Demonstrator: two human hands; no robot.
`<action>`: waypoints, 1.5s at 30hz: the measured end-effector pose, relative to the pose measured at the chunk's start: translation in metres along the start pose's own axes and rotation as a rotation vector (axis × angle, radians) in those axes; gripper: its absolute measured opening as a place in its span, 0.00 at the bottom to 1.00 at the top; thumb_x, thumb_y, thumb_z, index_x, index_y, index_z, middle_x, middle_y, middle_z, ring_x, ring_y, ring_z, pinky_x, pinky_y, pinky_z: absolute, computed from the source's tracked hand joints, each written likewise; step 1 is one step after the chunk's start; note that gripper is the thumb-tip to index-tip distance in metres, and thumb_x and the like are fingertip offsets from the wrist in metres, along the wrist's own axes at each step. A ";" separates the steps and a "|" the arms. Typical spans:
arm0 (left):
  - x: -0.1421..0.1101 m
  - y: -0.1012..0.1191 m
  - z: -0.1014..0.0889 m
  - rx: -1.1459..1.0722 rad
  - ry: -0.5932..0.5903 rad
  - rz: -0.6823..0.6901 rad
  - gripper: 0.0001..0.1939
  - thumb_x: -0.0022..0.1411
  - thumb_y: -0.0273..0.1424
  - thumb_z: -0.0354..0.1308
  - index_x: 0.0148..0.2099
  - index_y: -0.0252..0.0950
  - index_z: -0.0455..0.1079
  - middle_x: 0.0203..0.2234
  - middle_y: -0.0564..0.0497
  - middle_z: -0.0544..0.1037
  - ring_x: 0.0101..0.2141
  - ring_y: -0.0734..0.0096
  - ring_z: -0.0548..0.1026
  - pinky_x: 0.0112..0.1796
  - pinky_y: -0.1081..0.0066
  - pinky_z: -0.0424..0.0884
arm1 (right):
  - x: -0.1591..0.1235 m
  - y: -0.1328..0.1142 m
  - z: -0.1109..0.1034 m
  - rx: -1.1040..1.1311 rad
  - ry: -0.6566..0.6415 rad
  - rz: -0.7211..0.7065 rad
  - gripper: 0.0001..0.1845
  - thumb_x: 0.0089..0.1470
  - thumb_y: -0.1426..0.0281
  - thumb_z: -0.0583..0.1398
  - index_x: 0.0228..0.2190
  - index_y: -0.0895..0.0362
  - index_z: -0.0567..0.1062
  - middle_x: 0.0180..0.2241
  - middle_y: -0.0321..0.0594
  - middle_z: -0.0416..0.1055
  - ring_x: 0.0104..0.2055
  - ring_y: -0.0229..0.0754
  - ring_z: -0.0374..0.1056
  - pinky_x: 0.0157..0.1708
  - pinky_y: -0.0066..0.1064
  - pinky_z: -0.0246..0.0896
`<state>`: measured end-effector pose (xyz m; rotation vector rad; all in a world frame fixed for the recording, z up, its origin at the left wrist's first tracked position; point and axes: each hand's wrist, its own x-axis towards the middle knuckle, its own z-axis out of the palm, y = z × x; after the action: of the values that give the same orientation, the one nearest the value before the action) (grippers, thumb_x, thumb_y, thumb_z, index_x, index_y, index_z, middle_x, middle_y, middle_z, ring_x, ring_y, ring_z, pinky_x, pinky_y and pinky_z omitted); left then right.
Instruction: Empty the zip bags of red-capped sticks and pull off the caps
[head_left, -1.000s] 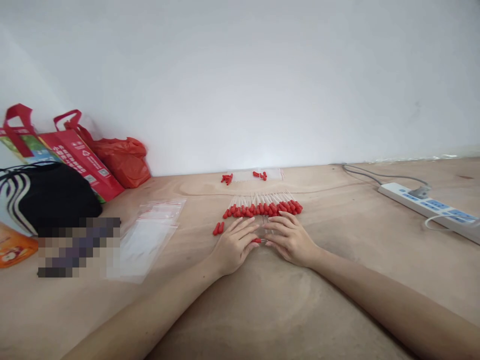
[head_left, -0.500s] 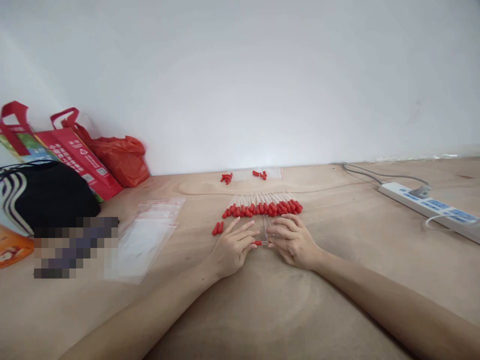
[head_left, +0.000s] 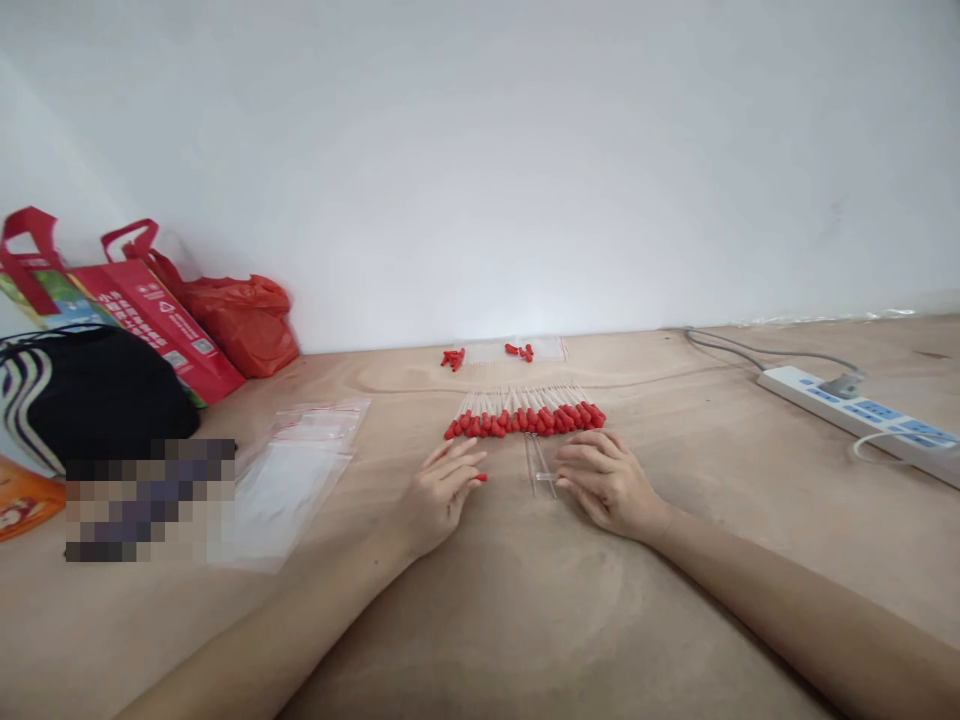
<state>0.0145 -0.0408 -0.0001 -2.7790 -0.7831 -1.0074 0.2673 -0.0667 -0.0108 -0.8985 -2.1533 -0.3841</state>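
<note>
My left hand (head_left: 435, 495) is closed, with a small red rubber bulb (head_left: 481, 478) pinched at its fingertips. Across a gap, my right hand (head_left: 615, 485) pinches a thin clear glass tube (head_left: 546, 477) whose end points left. Under and beside that tube, a few more slender glass tubes (head_left: 531, 462) lie on the wooden table. Just beyond both hands runs a row of glass droppers with red bulbs (head_left: 525, 421), bulbs toward me and thin tips pointing away.
Near the wall, loose red bulbs (head_left: 454, 359) and more red bulbs (head_left: 519, 351) lie by a clear plastic bag (head_left: 480, 350). Flat zip bags (head_left: 277, 490), a black drawstring bag (head_left: 112, 395) and red bags (head_left: 240, 325) are at left. A power strip (head_left: 855, 410) with cables lies at right.
My hands have moved apart. The red bulb went left with my left hand, and the tube it was meeting stayed in my right. Two loose bulbs by my left hand are now hidden.
</note>
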 end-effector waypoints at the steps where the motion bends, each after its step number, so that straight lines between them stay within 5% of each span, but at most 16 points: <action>1: -0.001 -0.002 -0.004 -0.001 0.033 -0.049 0.09 0.62 0.26 0.46 0.37 0.35 0.67 0.38 0.47 0.75 0.45 0.66 0.70 0.46 0.63 0.66 | -0.002 0.003 0.000 0.010 -0.015 0.052 0.11 0.55 0.68 0.52 0.31 0.54 0.75 0.33 0.40 0.72 0.36 0.39 0.65 0.39 0.35 0.58; 4: -0.001 -0.007 -0.016 0.018 0.160 -0.215 0.09 0.62 0.30 0.47 0.38 0.36 0.68 0.33 0.48 0.72 0.36 0.70 0.71 0.37 0.71 0.70 | -0.005 0.009 0.004 0.060 -0.052 0.176 0.14 0.57 0.66 0.49 0.36 0.55 0.74 0.25 0.38 0.69 0.26 0.35 0.64 0.29 0.28 0.59; 8: 0.001 -0.025 -0.029 0.102 0.249 -0.476 0.13 0.59 0.32 0.47 0.40 0.34 0.70 0.31 0.47 0.68 0.33 0.69 0.70 0.33 0.71 0.70 | -0.006 0.010 0.011 0.126 -0.036 0.298 0.15 0.56 0.69 0.49 0.40 0.57 0.71 0.25 0.39 0.68 0.26 0.36 0.65 0.26 0.26 0.60; 13: -0.010 -0.060 -0.033 -0.010 0.129 -0.824 0.18 0.54 0.35 0.50 0.44 0.30 0.67 0.29 0.48 0.70 0.27 0.71 0.70 0.28 0.73 0.69 | -0.004 0.009 0.012 0.147 -0.018 0.406 0.12 0.50 0.75 0.50 0.35 0.57 0.70 0.28 0.38 0.69 0.27 0.36 0.65 0.26 0.27 0.61; 17: -0.018 -0.071 -0.026 -0.078 -0.009 -0.949 0.20 0.50 0.40 0.53 0.42 0.32 0.67 0.24 0.51 0.72 0.23 0.73 0.70 0.25 0.74 0.66 | -0.001 0.008 0.016 0.146 -0.015 0.424 0.08 0.45 0.78 0.50 0.26 0.56 0.67 0.25 0.37 0.65 0.24 0.35 0.63 0.23 0.26 0.59; 22: -0.020 -0.067 -0.021 -0.151 -0.026 -0.942 0.21 0.47 0.45 0.56 0.38 0.34 0.69 0.23 0.51 0.74 0.23 0.71 0.71 0.26 0.73 0.66 | 0.002 0.004 0.026 0.159 0.040 0.392 0.10 0.44 0.79 0.50 0.28 0.58 0.69 0.29 0.42 0.64 0.28 0.38 0.64 0.27 0.29 0.63; 29: -0.011 -0.058 -0.030 -0.194 -0.051 -0.981 0.24 0.51 0.49 0.48 0.34 0.34 0.71 0.25 0.49 0.76 0.26 0.67 0.72 0.27 0.72 0.65 | 0.008 -0.007 0.023 0.241 -0.121 0.359 0.08 0.52 0.71 0.53 0.31 0.59 0.71 0.35 0.45 0.66 0.37 0.41 0.65 0.36 0.33 0.65; 35: -0.009 -0.056 -0.034 -0.079 -0.107 -0.980 0.24 0.56 0.47 0.42 0.35 0.34 0.71 0.25 0.49 0.75 0.26 0.66 0.71 0.28 0.70 0.64 | 0.007 -0.012 0.018 0.214 -0.181 0.365 0.19 0.51 0.60 0.55 0.39 0.61 0.71 0.39 0.49 0.66 0.42 0.44 0.64 0.41 0.36 0.64; 41: 0.005 -0.036 -0.031 0.099 0.005 -0.708 0.16 0.57 0.40 0.47 0.35 0.34 0.70 0.30 0.48 0.72 0.34 0.64 0.70 0.35 0.67 0.65 | 0.007 -0.010 0.019 0.244 -0.180 0.386 0.20 0.52 0.59 0.54 0.41 0.62 0.70 0.40 0.49 0.66 0.43 0.44 0.63 0.43 0.38 0.63; 45: 0.033 -0.020 -0.017 0.040 -0.057 -0.463 0.10 0.56 0.35 0.52 0.37 0.36 0.70 0.32 0.49 0.71 0.36 0.66 0.69 0.39 0.67 0.65 | 0.006 -0.006 0.017 0.291 -0.128 0.399 0.16 0.54 0.62 0.53 0.39 0.59 0.70 0.37 0.46 0.67 0.39 0.43 0.65 0.40 0.37 0.64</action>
<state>0.0159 -0.0131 0.0313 -2.6581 -1.4838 -0.9536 0.2515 -0.0592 -0.0177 -1.1716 -2.0089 0.1848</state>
